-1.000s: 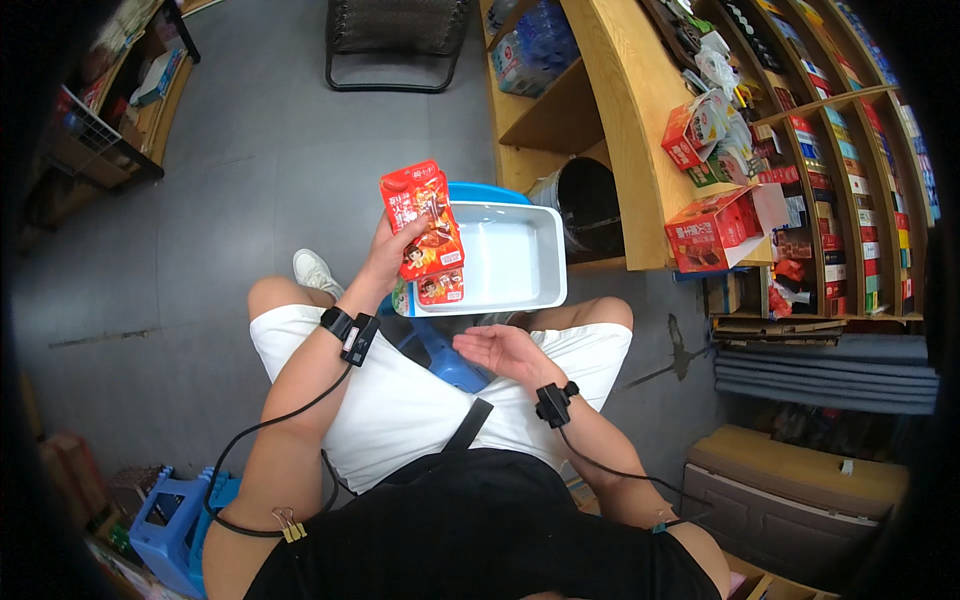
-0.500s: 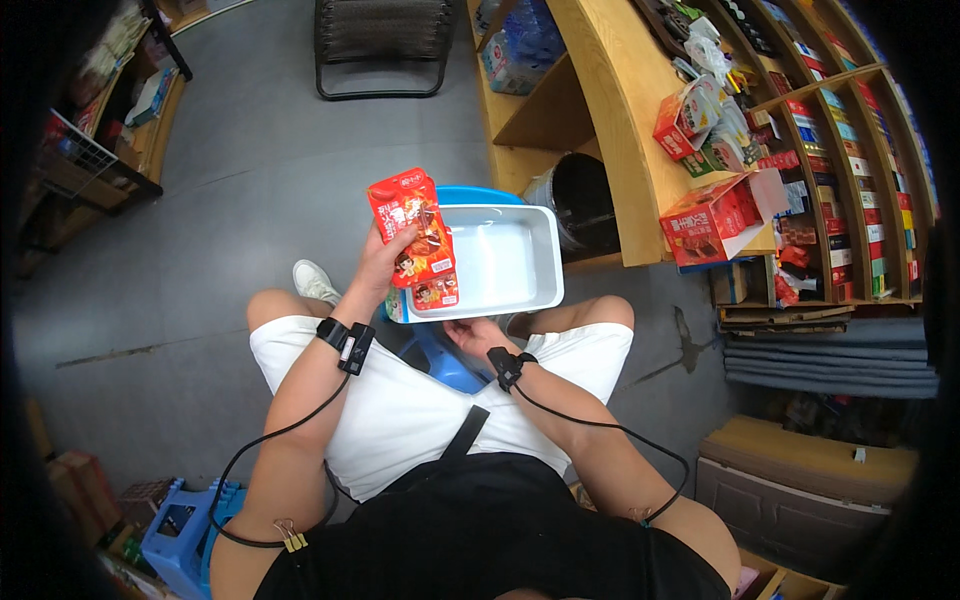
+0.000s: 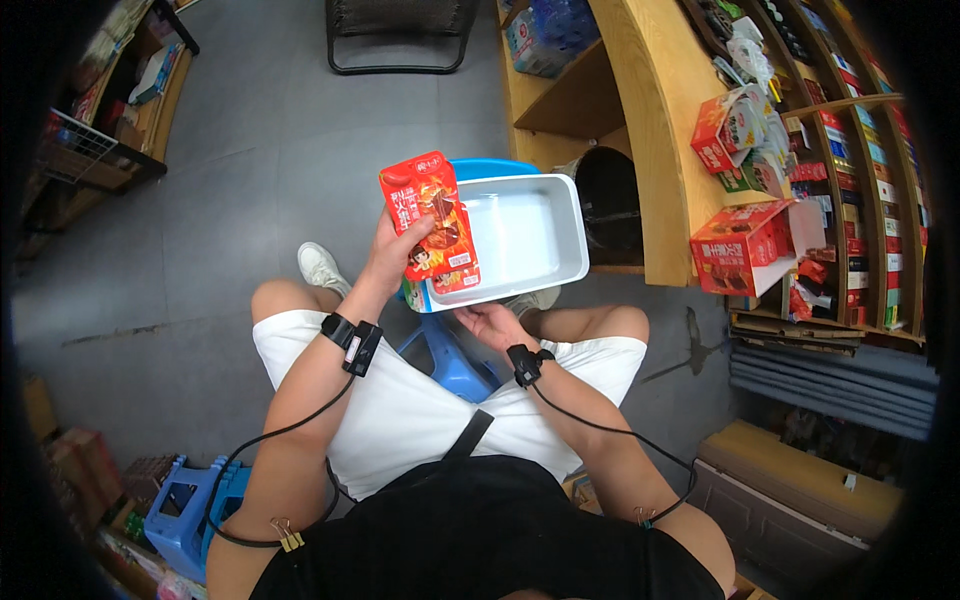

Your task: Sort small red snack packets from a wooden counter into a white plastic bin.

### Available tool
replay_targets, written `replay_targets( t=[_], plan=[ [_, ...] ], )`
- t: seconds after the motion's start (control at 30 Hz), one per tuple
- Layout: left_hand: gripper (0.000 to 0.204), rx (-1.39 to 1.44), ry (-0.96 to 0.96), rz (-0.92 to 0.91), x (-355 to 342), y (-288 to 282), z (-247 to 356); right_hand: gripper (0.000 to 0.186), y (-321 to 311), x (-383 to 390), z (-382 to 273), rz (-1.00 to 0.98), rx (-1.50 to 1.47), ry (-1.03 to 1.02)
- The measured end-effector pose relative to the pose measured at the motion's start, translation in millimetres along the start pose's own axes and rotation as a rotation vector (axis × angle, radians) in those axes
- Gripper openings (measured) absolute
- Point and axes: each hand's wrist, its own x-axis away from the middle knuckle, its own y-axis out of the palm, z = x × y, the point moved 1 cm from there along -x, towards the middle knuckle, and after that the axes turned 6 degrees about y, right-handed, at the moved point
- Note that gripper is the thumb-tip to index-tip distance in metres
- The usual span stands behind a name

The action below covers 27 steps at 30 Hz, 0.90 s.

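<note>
My left hand (image 3: 393,255) is closed on a flat red snack packet (image 3: 428,205), its thumb lying across the front. Behind the packet's lower right part shows another red packet (image 3: 462,278), at the left end of a white rectangular tub (image 3: 578,225); whether my hand holds this one too, I cannot tell. Just below the tub's near edge is my right hand (image 3: 492,326), palm partly up, fingers loosely bent and apart. No object shows in it, though the fingertips are partly hidden by the tub's edge.
A blue round rim (image 3: 490,170) shows behind the tub, a blue plastic stool (image 3: 450,365) between my legs. To the right stand a dark bin (image 3: 608,205) and a wooden counter (image 3: 660,150) with open red boxes (image 3: 745,250). A black-framed chair (image 3: 400,68) is ahead.
The whole view has shifted, with the surroundings sitting higher and farther right. The held packet now covers more of the packet behind it. My right hand stays by the tub's near edge.
</note>
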Motion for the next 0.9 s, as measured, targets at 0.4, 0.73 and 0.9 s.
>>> replay_targets(
  t=[0.4, 0.73, 0.9],
  plan=[
    [0.059, 0.045, -0.06, 0.042, -18, 9, -4, 0.04, 43, 4, 5, -0.111, -0.104, -0.005],
    [0.081, 0.104, -0.137, 0.126, -19, 10, -3, 0.09, -29, -10, 28, -0.084, 1.591, 0.132],
    [0.076, 0.138, -0.161, 0.194, -19, 15, 1, 0.096, -38, -12, 36, -0.043, 1.453, 0.783]
  ],
)
